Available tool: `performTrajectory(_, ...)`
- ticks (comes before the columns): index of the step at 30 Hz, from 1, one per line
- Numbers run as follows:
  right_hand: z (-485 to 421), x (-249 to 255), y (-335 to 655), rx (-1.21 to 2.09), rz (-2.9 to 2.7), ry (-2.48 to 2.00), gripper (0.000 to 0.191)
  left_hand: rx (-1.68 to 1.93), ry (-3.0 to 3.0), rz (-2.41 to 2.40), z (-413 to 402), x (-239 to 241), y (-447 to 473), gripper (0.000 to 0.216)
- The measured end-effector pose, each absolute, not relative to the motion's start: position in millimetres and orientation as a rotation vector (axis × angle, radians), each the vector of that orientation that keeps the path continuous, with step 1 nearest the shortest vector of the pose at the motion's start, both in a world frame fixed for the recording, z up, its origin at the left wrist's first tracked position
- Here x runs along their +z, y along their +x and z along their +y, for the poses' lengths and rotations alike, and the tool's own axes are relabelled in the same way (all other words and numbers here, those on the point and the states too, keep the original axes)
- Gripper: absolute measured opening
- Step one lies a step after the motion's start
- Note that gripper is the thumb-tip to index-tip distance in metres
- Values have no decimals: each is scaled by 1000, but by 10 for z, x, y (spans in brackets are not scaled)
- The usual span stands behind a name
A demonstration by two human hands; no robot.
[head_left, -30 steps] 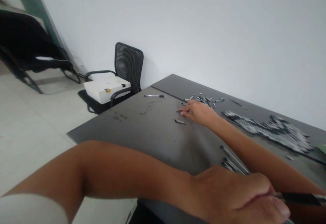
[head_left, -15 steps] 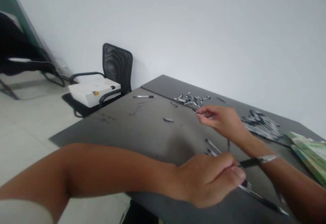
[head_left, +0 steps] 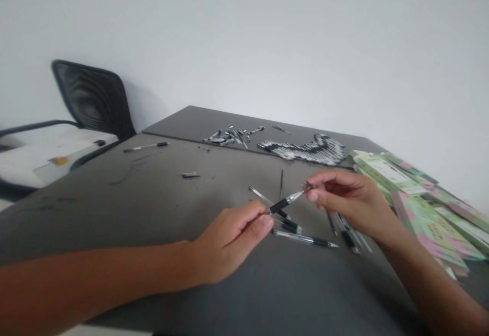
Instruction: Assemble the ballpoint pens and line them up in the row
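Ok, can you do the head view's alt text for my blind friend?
The left hand holds a slim black-gripped pen, its silvery tip at the right hand, over a dark grey table. Behind lie a heap of black-and-clear pen pieces and a curved row of similar pens, with green boxes at right.

No text, brand or number could be read. The green and pink packages (head_left: pixel 424 224) spread on the right side of the table (head_left: pixel 229 295) carried marks that looked like print, including a pale panel (head_left: pixel 387 169) on the farther one, but all of it was too blurred to make out. A small orange label (head_left: pixel 58 161) stood on the white box (head_left: pixel 23 160) on the chair (head_left: pixel 93 99) at left, with any wording on it likewise too small to tell.
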State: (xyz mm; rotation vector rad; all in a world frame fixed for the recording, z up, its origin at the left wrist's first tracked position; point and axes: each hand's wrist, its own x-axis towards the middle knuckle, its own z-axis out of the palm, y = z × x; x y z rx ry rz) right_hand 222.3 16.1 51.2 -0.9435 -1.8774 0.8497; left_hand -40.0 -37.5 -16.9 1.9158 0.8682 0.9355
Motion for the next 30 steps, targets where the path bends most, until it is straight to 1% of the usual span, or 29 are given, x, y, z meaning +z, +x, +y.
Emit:
performTrajectory(3, 92, 558, 2283, 735, -1978, -844, 13, 832, 1961, 948, -388, -91, -397, 41)
performTrajectory(7, 37, 612, 2319, 665, -2076, -808, 15, 825, 1969, 980, -406, -38, -390, 41)
performTrajectory(12, 44, 600, 2328, 648, -2133, -774, 21, 848, 1953, 1012, -404, -43, -391, 37)
performTrajectory(17, 39, 601, 2312, 637, -2145, -770, 24, 827, 1962, 1017, -418, -30, -403, 37)
performTrajectory(25, 67, 626, 2383, 537, -2145, -825, 23, 816, 1959, 1046, -456, -1, -409, 38)
performTrajectory(30, 66, 636, 2356, 581, -2191, -799, 22, 807, 1973, 1047, -451, 10, -406, 38)
